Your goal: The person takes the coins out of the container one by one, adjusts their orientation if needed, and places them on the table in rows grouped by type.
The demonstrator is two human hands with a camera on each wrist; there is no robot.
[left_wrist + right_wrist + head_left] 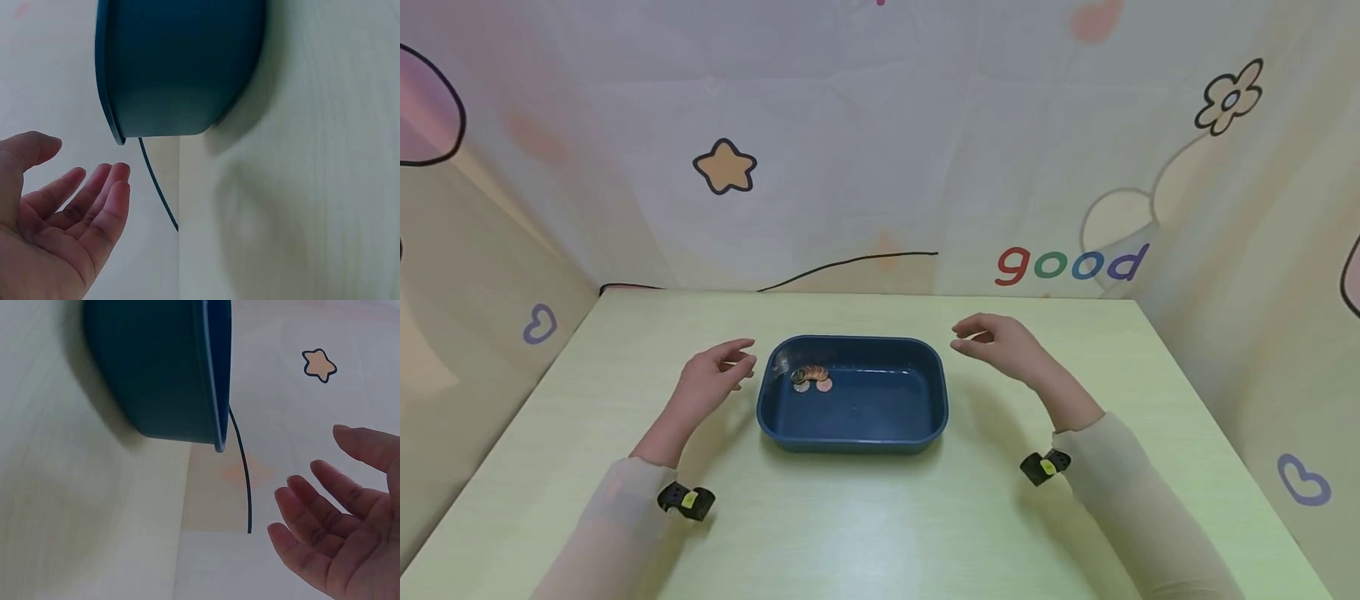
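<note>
A dark blue rectangular tray [865, 444] with rounded corners sits on the table, its long side facing me. Near its left end, inside, lies a small group of coins [812, 375], some copper-toned and some paler. My left hand [715, 375] hovers just left of the tray, apart from it, fingers loosely bent. To the right, my right hand [1000, 343] hovers beside the far right corner, also apart. Both wrist views show the tray's outer side wall [181, 69] beyond the fingers. Neither palm [369, 562] holds anything.
The pale green tabletop [850, 533] extends around the tray. Behind it hangs a printed curtain [865, 167] with a star and the word "good"; curtains also stand at both sides. Each sleeve carries a small black device [687, 501] at the wrist.
</note>
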